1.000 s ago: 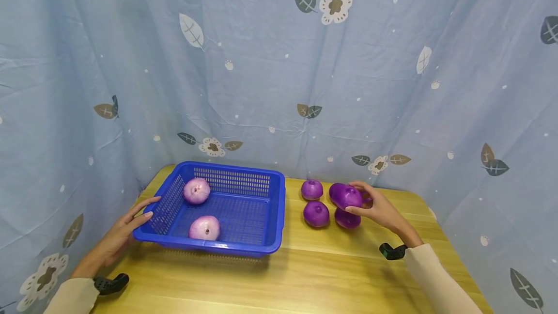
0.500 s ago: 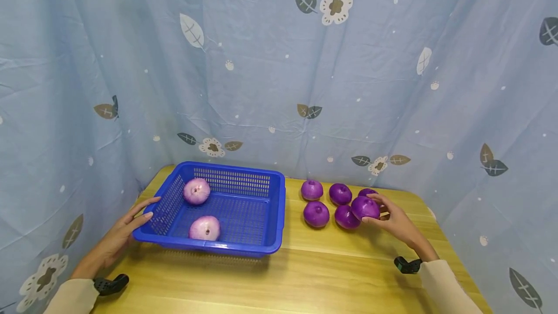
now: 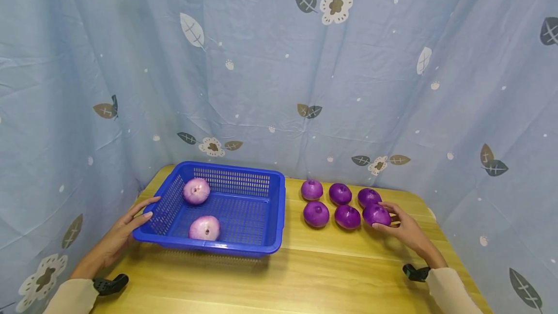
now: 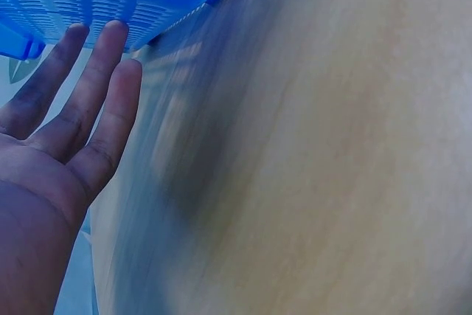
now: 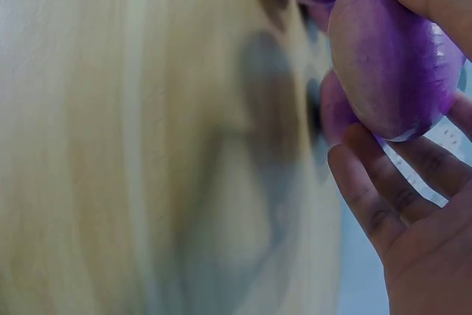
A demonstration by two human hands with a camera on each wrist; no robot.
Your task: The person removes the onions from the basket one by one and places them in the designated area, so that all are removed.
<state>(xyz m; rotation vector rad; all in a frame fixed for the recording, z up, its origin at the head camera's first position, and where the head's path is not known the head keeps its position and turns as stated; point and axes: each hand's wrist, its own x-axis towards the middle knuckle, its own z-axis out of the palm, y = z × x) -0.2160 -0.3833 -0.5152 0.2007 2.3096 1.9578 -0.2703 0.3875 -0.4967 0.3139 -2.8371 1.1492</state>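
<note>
My right hand [image 3: 405, 230] holds a dark purple onion [image 3: 377, 214] between thumb and fingers at the near right end of two rows of purple onions. In the right wrist view the thumb lies over one side of this onion [image 5: 391, 57] and fingertips meet the other. Just behind it sits another purple onion [image 3: 369, 197]; to its left is a further one [image 3: 347, 217]. My left hand [image 3: 119, 236] touches the left rim of a blue plastic basket [image 3: 279, 222]. Three straight fingers [image 4: 92, 71] reach its slotted outer wall in the left wrist view.
Two paler pink-purple onions, one farther back [image 3: 196, 191] and one nearer [image 3: 205, 228], lie inside the basket. More purple onions [image 3: 316, 214] stand between basket and right hand. A patterned blue curtain [image 3: 261, 62] surrounds the wooden table [image 3: 305, 275].
My right hand has carried the onion from over the middle of the rows to their right end, nearer me, uncovering the onions behind it. The left hand and basket have stayed put.
</note>
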